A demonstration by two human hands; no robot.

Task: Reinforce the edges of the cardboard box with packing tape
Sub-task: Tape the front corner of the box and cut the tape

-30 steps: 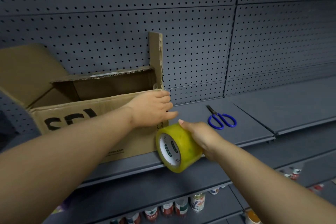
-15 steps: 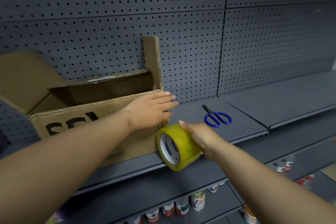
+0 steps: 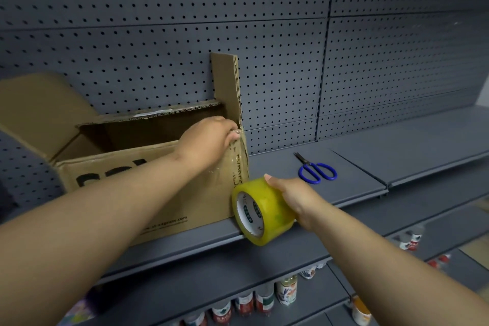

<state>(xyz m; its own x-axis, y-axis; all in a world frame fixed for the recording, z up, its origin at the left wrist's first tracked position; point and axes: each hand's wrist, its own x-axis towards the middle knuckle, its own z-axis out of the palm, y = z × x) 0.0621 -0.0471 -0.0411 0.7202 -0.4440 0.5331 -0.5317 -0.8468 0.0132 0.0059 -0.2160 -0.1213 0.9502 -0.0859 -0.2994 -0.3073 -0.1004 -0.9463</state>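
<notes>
An open cardboard box with black lettering stands on a grey shelf, its flaps up. My left hand presses its fingertips on the box's top right front corner, where clear tape runs down the vertical edge. My right hand grips a yellowish roll of packing tape at the box's lower right corner, by the shelf's front lip. A strip of tape stretches from the roll up along that corner edge.
Blue-handled scissors lie on the shelf to the right of the box. A grey pegboard wall backs the shelf. Several cans stand on lower shelves beneath.
My left hand has slid up from the box's front face to its top right corner. The tape roll in my right hand has stayed at the lower corner.
</notes>
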